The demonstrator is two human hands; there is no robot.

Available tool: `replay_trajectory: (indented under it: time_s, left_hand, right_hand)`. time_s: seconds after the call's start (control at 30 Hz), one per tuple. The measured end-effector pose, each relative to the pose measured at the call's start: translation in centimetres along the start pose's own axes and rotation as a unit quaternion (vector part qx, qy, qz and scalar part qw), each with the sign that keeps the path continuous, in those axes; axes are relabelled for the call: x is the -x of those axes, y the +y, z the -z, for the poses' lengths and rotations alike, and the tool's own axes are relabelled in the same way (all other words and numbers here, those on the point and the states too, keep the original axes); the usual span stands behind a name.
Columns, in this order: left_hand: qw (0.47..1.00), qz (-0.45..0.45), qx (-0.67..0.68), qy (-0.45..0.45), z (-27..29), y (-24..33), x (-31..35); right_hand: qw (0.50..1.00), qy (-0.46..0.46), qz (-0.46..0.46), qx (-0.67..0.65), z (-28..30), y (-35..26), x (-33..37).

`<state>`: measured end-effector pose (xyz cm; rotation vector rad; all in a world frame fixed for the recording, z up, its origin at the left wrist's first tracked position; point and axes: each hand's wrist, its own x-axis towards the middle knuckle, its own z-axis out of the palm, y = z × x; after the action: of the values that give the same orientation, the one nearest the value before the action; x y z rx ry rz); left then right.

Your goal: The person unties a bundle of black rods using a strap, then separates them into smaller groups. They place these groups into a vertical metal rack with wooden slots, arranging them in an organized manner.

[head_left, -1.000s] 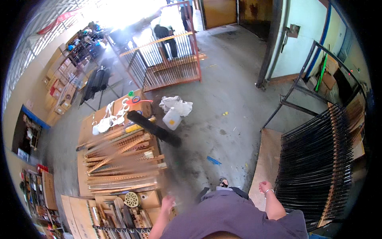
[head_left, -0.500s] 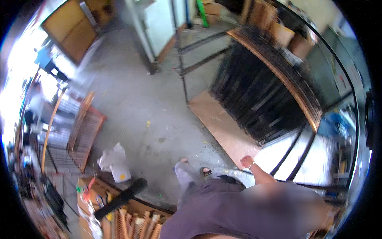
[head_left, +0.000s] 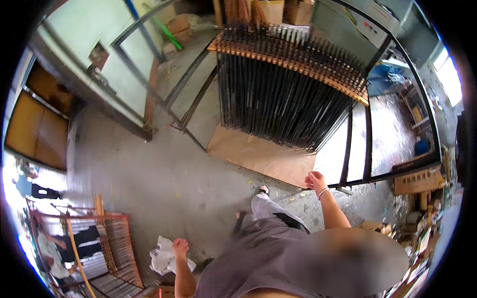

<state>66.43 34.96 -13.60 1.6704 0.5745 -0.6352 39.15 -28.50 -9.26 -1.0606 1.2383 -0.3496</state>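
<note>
My right hand (head_left: 314,181) is in front of the board, fingers loosely bent and a little apart, holding nothing; a light band circles its wrist. My left hand (head_left: 180,247) is at lower left, its fingers curled in with nothing showing in them. Ahead stands a black metal frame rack (head_left: 367,144) holding a dense row of upright black rods (head_left: 278,99). Along the top of the rods runs a slotted wooden strip (head_left: 298,67). Beneath them a brown board (head_left: 263,155) forms the base. Neither hand appears to touch the rack.
A white plastic bag (head_left: 161,256) lies on the grey floor beside my left hand. At lower left is a reddish rack (head_left: 130,248) with people near it. A cardboard box (head_left: 419,181) and cluttered shelves line the right. A white wall panel (head_left: 112,64) stands at upper left.
My view has turned right, bringing the rod rack to upper centre. My left hand has come into view. The box of wooden pieces at lower left has mostly left the picture.
</note>
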Motion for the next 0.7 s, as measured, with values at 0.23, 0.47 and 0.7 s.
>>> replay_trajectory:
  time_s: [0.23,0.47,0.7]
  left_hand:
    - [0.967,-0.064,-0.188,-0.162,-15.2,10.8,-2.1]
    - [0.874,-0.226,-0.339,-0.263,-32.5,23.5,-2.5]
    - [0.775,-0.263,-0.316,-0.479,-58.5,34.5,2.1]
  right_hand:
    - [0.99,0.07,0.121,-0.015,2.6,-6.5,-4.3]
    - [0.949,0.083,0.288,-0.098,0.5,-21.8,-14.1]
    - [0.894,0.233,0.383,0.033,0.9,-31.2,-23.4]
